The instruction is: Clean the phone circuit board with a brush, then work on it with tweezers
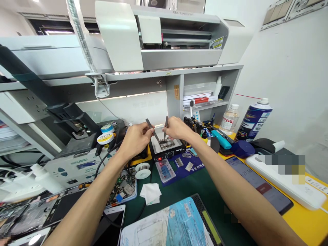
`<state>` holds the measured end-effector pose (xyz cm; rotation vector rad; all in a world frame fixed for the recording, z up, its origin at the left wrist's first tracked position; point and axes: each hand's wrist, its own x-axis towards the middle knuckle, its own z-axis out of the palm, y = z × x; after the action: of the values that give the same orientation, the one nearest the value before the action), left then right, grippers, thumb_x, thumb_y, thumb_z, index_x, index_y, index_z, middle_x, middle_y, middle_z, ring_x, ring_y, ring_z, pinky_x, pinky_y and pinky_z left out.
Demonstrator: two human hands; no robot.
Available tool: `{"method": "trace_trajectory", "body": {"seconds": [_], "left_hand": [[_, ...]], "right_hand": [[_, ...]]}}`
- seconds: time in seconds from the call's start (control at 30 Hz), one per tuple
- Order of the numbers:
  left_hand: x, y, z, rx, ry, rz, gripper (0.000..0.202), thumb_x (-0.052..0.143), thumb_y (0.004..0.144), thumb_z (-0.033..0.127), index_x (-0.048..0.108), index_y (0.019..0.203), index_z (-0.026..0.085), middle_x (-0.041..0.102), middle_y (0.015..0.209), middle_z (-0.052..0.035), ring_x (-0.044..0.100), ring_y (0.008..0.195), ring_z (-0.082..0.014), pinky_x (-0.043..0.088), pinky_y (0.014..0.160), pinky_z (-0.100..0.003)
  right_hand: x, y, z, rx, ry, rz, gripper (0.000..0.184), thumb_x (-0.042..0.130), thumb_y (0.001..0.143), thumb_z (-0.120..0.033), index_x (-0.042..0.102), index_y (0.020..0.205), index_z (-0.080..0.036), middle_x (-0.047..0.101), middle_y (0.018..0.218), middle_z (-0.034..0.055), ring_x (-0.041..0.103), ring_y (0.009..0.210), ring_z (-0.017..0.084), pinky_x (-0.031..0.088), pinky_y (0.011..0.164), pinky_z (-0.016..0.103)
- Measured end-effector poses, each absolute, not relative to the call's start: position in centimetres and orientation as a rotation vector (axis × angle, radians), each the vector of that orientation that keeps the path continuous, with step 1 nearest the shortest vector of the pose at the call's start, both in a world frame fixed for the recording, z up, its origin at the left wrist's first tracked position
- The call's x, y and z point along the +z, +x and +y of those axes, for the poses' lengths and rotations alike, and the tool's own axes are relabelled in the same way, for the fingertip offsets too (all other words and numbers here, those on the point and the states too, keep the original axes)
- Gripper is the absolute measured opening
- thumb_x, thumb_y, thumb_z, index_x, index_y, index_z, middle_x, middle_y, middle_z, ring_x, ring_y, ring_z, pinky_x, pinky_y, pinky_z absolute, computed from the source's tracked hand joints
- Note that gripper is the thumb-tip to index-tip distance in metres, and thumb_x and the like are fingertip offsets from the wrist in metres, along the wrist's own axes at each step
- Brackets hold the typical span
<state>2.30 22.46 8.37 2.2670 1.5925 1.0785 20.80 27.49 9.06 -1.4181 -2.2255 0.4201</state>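
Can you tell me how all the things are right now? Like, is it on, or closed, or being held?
Left hand: holding tweezers
Right hand: holding tweezers
Circuit board: lying flat in a holder
Red display: lit
Spray can: upright, capped
Water bottle: upright, capped
Tissue: crumpled
Phone: lying flat, screen lit

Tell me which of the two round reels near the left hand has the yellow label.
The front reel; the reel behind it is blue-labelled.
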Motion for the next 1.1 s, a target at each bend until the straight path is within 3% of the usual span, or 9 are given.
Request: {"method": "trace_trajectory", "body": {"seconds": [0.2, 0.3, 0.5, 0.67, 0.9, 1.1], "left_hand": [[8.5, 2.3, 22.4, 1.073, 2.263, 1.590, 0.032, 0.053, 0.089, 0.041, 0.071, 0.099, 0.016, 0.075, 0.081, -0.0061, 0.069, 0.076, -0.0231, 0.052, 0.070, -0.032], [8.5, 2.4, 22.4, 1.077, 2.266, 1.597, 0.032, 0.053, 0.088, 0.042, 0.071, 0.095, 0.017, 0.075, 0.080, -0.0062, 0.069, 0.076, -0.0238, 0.051, 0.069, -0.032], [8.6, 2.5, 22.3, 1.087, 2.275, 1.607, 0.029, 0.052, 0.088, 0.039, 0.071, 0.093, 0.018, 0.075, 0.079, -0.0060, 0.069, 0.076, -0.0240, 0.050, 0.069, -0.032], [8.8, 2.6, 22.2, 1.068, 2.291, 1.595, 0.025, 0.051, 0.090, 0.034, 0.070, 0.090, 0.017, 0.075, 0.082, -0.0064, 0.068, 0.076, -0.0225, 0.049, 0.070, -0.031], [8.8, 2.6, 22.2, 1.045, 2.298, 1.602, 0.023, 0.050, 0.091, 0.030, 0.069, 0.091, 0.017, 0.074, 0.083, -0.0061, 0.066, 0.076, -0.0215, 0.046, 0.069, -0.031], [8.9, 2.8, 22.1, 1.039, 2.311, 1.620, 0.024, 0.049, 0.091, 0.031, 0.069, 0.092, 0.018, 0.074, 0.081, -0.0057, 0.065, 0.073, -0.0209, 0.044, 0.067, -0.030]], "right_hand": [[9.1, 20.9, 27.4, 0.450, -1.402, -2.169, 0.012, 0.063, 0.085, -0.019, 0.066, 0.077, -0.011, 0.072, 0.071, 0.0130, 0.070, 0.071, 0.022, 0.048, 0.067, 0.027], [9.2, 20.9, 27.7, 0.498, -1.388, -2.088, 0.018, 0.054, 0.091, -0.023, 0.065, 0.085, -0.009, 0.074, 0.082, 0.0166, 0.070, 0.073, 0.022, 0.049, 0.066, 0.027], [8.8, 20.3, 28.5, 0.879, -1.393, -1.999, 0.029, 0.036, 0.098, -0.024, 0.061, 0.098, -0.010, 0.077, 0.085, 0.0131, 0.058, 0.042, 0.012, 0.042, 0.040, 0.024], [7.3, 19.4, 29.1, 1.039, -1.495, -1.929, 0.028, 0.043, 0.096, -0.027, 0.060, 0.103, -0.006, 0.078, 0.081, 0.0171, 0.047, 0.032, 0.011, 0.033, 0.033, 0.025], [5.7, 19.1, 30.1, 1.090, -1.529, -1.875, 0.029, 0.046, 0.093, -0.022, 0.057, 0.115, -0.006, 0.078, 0.083, 0.0153, 0.051, 0.032, 0.013, 0.032, 0.031, 0.026], [5.0, 18.9, 30.7, 1.069, -1.525, -1.880, 0.026, 0.047, 0.093, -0.023, 0.061, 0.107, -0.007, 0.078, 0.076, 0.0143, 0.055, 0.034, 0.015, 0.033, 0.031, 0.025]]}}
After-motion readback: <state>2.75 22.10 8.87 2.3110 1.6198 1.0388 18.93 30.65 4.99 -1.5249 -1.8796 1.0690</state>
